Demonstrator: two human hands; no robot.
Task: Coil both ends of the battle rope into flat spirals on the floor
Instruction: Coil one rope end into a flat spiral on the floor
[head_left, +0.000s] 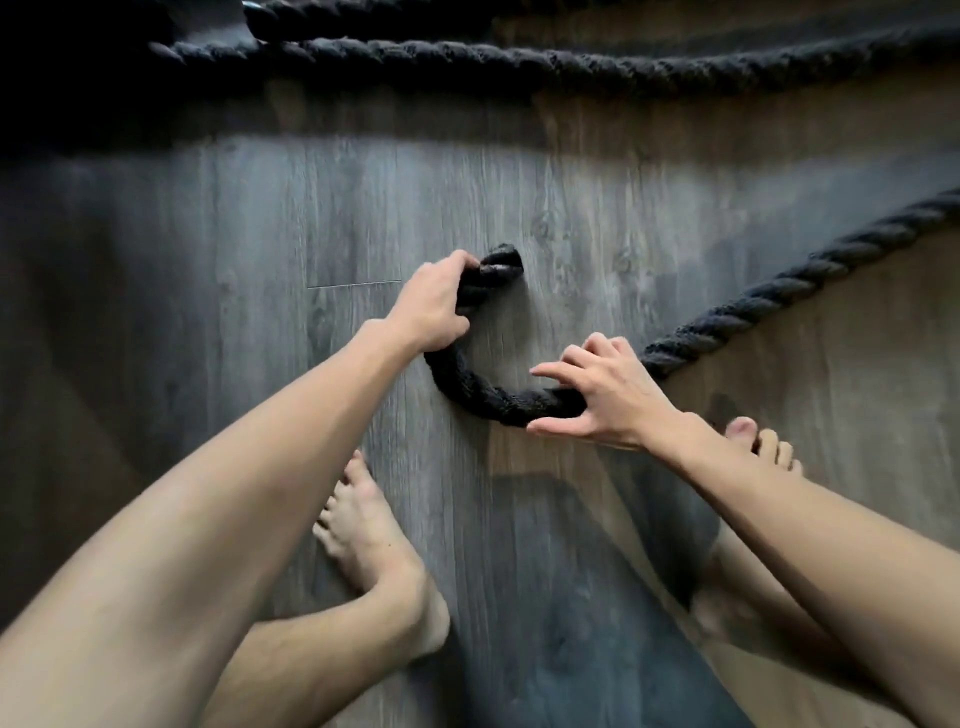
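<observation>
From my remote seat, the rope end (503, 261) is my landmark. The left hand (436, 304) is wrapped round the battle rope (483, 395) just short of that end, fingers curled tight, bending it into a hook. Around the bend from the end, the right hand (610, 397) sits over the rope with its fingers spread. Thumb and forefinger lie nearly straight on either side of the strand, so I read this as a loose steadying press and not a closed grip. Beyond that hand the rope runs away from the end toward the right edge of the view. A second stretch of rope (519, 65) lies well beyond the end, across the plank floor (260, 234).

I judge this to be the first turn of the first spiral, and it has barely begun.

What worries me:
- The rope looks thick and stiff. If the left hand slackens, the hook could spring open because nothing pins it yet.
- The right hand's light hold may let the strand roll or ride up over the core, which would stack the coil instead of laying it flat.
- The right foot (756, 441) is close to the incoming strand and the left foot (363, 519) is near the bend. Either could snag the rope as it sweeps round the end.
</observation>
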